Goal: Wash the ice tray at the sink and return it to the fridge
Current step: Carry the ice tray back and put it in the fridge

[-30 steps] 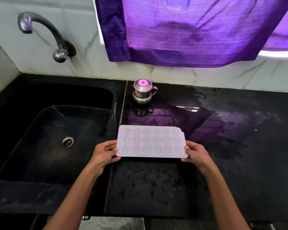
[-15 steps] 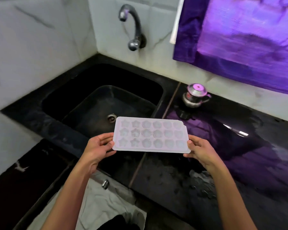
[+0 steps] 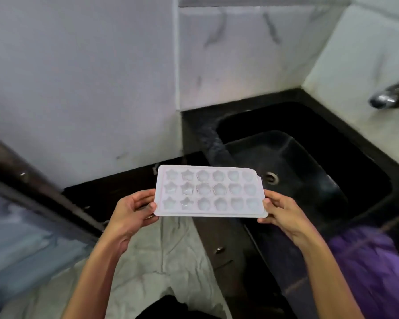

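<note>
Looks like the wash is done and the return leg is under way, judging by the pale lilac plastic ice tray held level in the air, clear of the black stone sink; fridge not identifiable here, so putting away is left. Left hand grasps the tray's left short edge, right hand grasps its right edge, fingers curled under. Tray: rectangular, star and flower cavities, empty, glossy, possibly wet.
</note>
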`<state>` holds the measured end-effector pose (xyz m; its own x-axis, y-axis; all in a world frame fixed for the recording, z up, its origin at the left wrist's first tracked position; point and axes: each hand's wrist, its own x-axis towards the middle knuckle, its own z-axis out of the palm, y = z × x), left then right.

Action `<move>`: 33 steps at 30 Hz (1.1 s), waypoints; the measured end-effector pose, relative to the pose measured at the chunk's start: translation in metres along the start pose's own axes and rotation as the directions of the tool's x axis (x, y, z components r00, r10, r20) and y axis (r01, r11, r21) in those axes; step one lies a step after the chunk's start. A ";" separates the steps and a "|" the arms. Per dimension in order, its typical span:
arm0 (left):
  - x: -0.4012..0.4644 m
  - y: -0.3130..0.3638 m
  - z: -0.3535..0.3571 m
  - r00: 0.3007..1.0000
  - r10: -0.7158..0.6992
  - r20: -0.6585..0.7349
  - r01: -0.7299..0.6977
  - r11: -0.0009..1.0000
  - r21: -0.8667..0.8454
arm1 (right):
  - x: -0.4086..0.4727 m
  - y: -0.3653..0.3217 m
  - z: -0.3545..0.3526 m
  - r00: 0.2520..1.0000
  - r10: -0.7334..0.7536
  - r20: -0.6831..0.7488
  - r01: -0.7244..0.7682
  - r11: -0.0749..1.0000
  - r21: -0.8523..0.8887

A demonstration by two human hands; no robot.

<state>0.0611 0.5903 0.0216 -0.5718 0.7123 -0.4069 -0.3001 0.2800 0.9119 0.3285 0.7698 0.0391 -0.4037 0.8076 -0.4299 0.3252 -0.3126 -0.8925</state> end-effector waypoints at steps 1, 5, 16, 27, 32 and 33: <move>-0.003 0.000 -0.015 0.999 0.000 -0.037 0.000 1.000 -0.011 | 0.007 -0.006 0.015 0.999 -0.006 0.038 0.006 1.000 -0.013; -0.022 0.001 -0.084 0.972 0.007 -0.233 -0.026 0.997 -0.077 | 0.039 -0.025 0.094 0.974 -0.010 0.226 0.032 0.995 -0.095; -0.106 -0.034 -0.199 0.697 -0.136 -0.704 -0.078 0.962 -0.263 | 0.073 -0.060 0.296 0.717 0.067 0.694 0.160 0.953 -0.257; -0.178 -0.081 -0.206 0.249 -0.367 -0.896 -0.226 0.878 -0.422 | 0.054 -0.064 0.460 0.251 0.255 0.934 0.395 0.854 -0.339; -0.194 -0.097 -0.199 0.070 -0.438 -0.896 -0.310 0.845 -0.436 | 0.035 -0.051 0.518 0.101 0.331 0.938 0.482 0.809 -0.337; -0.197 -0.098 -0.199 0.036 -0.453 -0.891 -0.323 0.838 -0.439 | 0.030 -0.048 0.529 0.075 0.342 0.937 0.496 0.802 -0.333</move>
<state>0.0514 0.2950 0.0012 -0.5651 -0.6741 -0.4756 -0.4019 -0.2785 0.8723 -0.1517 0.5449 -0.0029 -0.7200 -0.5149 -0.4652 0.3451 0.3159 -0.8838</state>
